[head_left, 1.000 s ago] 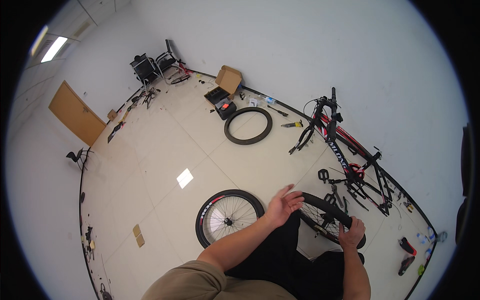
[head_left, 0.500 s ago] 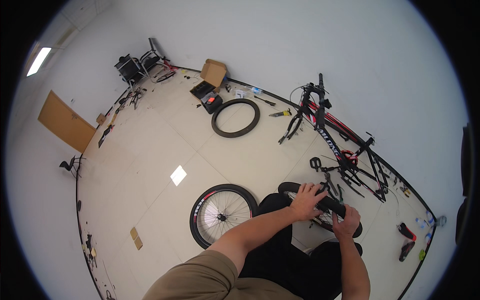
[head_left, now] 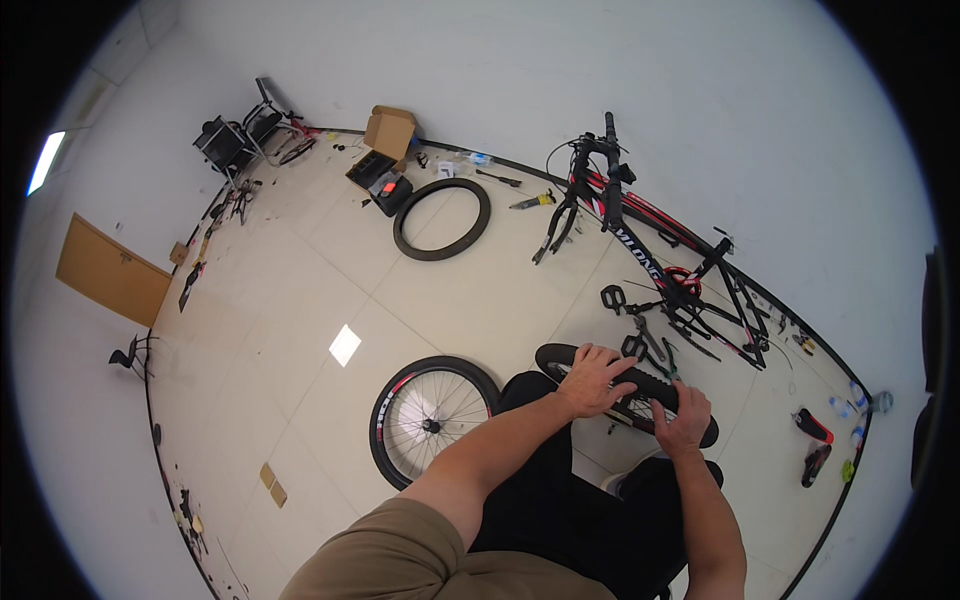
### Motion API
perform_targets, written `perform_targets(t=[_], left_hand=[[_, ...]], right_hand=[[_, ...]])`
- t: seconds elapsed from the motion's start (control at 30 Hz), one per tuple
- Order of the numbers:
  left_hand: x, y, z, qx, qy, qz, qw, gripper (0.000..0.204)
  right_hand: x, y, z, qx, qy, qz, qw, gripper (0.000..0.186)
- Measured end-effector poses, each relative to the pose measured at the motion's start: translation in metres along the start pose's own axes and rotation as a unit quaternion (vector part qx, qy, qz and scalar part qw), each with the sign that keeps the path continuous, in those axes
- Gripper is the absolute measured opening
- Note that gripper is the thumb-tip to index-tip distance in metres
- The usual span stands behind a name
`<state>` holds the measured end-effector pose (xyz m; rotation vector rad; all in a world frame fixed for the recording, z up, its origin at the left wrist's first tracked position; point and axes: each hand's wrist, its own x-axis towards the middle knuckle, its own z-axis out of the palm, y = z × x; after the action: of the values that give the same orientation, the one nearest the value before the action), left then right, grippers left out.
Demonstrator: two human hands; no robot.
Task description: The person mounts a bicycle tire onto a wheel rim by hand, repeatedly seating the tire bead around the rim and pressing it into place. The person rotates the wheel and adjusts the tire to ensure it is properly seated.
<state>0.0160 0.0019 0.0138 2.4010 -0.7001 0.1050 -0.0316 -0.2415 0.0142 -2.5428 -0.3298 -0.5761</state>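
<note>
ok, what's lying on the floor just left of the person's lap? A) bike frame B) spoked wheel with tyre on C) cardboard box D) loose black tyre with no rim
B: a spoked wheel with its tyre on lies flat beside the person's left knee, while both hands press on a second wheel's tyre in front of the lap.

We see a bright, evenly lit room, with pale walls and floor (head_left: 300, 300) close to washed out. A ceiling lamp (head_left: 47, 162) glows at the left rim, and a square glare patch (head_left: 345, 344) shines on the tiles. Shadows are soft and faint. The fisheye bends the wall line into a curve, with a black surround. Focus holds centrally; far small items are too fine to read
</note>
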Motion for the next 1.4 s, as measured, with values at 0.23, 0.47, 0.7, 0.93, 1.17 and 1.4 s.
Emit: perform_targets(t=[0.23,0.47,0.7,0.93,1.17,1.4], left_hand=[[0.002,0.008,-0.009,0.000,-0.030,-0.017,0.999,0.057],[0.004,0.007,-0.014,0.095,-0.010,0.061,0.994,0.052],[0.017,0.008,-0.007,0.084,-0.030,0.096,0.991,0.055],[0.019,-0.005,-0.005,0.073,-0.068,0.084,0.991,0.048],[0.039,-0.007,-0.012,0.056,-0.132,0.054,0.988,0.050],[0.042,-0.015,-0.010,0.065,-0.143,0.024,0.987,0.058]], right_hand=[[-0.001,0.000,0.002,-0.002,0.027,-0.020,0.999,0.047],[-0.008,0.002,-0.003,-0.003,0.005,-0.014,1.000,0.046],[-0.010,0.006,-0.016,0.000,-0.018,0.007,1.000,0.044],[-0.009,0.012,-0.006,0.023,-0.062,0.052,0.997,0.048],[0.013,0.010,-0.011,0.031,-0.173,0.122,0.977,0.052],[0.024,0.004,-0.007,-0.008,-0.187,0.140,0.972,0.052]])
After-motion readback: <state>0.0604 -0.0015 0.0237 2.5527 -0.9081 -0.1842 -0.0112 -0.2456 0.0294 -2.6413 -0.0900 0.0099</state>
